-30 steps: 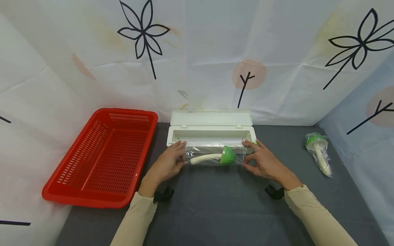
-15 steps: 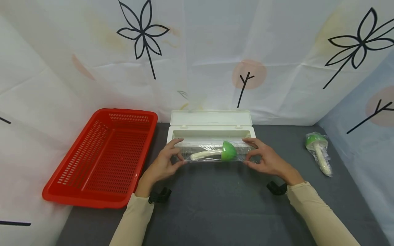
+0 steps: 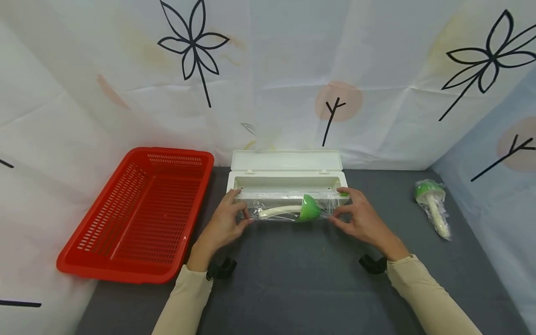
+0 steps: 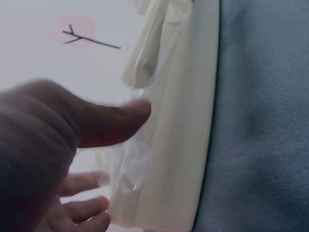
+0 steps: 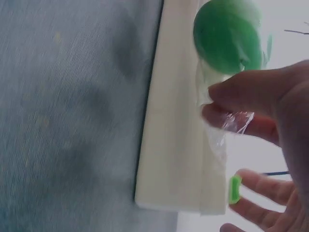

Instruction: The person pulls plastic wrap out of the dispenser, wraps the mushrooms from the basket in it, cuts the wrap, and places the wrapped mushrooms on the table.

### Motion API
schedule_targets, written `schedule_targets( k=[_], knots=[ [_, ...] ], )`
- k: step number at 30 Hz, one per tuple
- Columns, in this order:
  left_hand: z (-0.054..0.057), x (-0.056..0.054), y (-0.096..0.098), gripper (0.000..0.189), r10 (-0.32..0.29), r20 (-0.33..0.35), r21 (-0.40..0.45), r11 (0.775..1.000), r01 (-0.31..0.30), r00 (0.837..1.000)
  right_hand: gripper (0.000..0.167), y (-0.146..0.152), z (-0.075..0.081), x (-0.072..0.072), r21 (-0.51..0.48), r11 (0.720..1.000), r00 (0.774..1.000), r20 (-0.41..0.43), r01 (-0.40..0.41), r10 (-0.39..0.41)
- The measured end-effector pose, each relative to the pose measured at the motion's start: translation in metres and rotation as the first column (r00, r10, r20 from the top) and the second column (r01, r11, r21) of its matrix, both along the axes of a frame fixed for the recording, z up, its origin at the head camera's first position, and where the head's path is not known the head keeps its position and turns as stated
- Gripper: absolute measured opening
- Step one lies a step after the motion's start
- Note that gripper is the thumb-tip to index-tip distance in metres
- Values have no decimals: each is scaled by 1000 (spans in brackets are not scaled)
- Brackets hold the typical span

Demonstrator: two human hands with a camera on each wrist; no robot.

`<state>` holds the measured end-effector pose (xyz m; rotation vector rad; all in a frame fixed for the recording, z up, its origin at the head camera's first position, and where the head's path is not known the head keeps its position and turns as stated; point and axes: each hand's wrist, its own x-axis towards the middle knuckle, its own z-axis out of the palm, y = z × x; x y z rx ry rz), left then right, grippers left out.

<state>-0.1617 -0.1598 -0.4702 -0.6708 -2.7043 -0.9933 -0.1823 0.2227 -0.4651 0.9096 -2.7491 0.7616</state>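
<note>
A white film dispenser (image 3: 289, 179) stands against the back wall with its lid up. Along its front, a mushroom-like thing with a green dome (image 3: 309, 208) and an off-white stem (image 3: 278, 211) hangs in clear cling film (image 3: 289, 197). My left hand (image 3: 224, 221) pinches the film near the stem's end, other fingers at the box's left front corner. My right hand (image 3: 360, 216) pinches the film beyond the dome, thumb against finger in the right wrist view. Its other fingers reach a small green slider (image 5: 234, 189) on the dispenser's edge. The left forefinger is mostly hidden behind the left thumb (image 4: 130, 121).
A red perforated basket (image 3: 121, 274) sits on the left of the dark grey table (image 3: 293, 288). Far right lies another green-domed, white-stemmed thing (image 3: 433, 209), wrapped in film. A patterned white cloth (image 3: 272, 70) walls the back and sides.
The film and the green-domed thing have moved up slightly, closer against the dispenser. My left fingers have spread outward to its corner. My right upper fingers have shifted slightly right, to the slider.
</note>
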Motion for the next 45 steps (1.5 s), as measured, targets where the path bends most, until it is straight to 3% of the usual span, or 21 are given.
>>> schedule_targets(
  k=[3, 8, 14, 26, 31, 36, 45],
  knots=[
    [4, 1, -3, 26, -18, 62, 27, 999, 16, 998, 14, -2, 4, -1, -12, 1000, 999, 30, -22, 22],
    [6, 2, -7, 29, -42, 144, 31, 999, 38, 989, 19, 1, 10, 0, -41, 999, 983, 179, -34, 41],
    [5, 3, -9, 32, -84, 168, -3, 996, 86, 982, 20, 5, 12, 1, -46, 996, 957, 278, -73, 83],
    [9, 1, -8, 33, -133, 195, -75, 986, 150, 972, 13, 10, 17, -3, -30, 990, 913, 383, -139, 140],
    [13, 1, -8, 35, -141, 218, -77, 984, 161, 966, 8, 11, 17, -3, -47, 989, 897, 416, -142, 148],
    [13, 1, -8, 35, -158, 237, -58, 983, 177, 959, 7, 14, 13, -3, -75, 988, 896, 416, -137, 156],
    [18, -1, -10, 33, -182, 249, -34, 980, 197, 951, 16, 11, 12, -4, -88, 986, 922, 351, -141, 163]
  ],
)
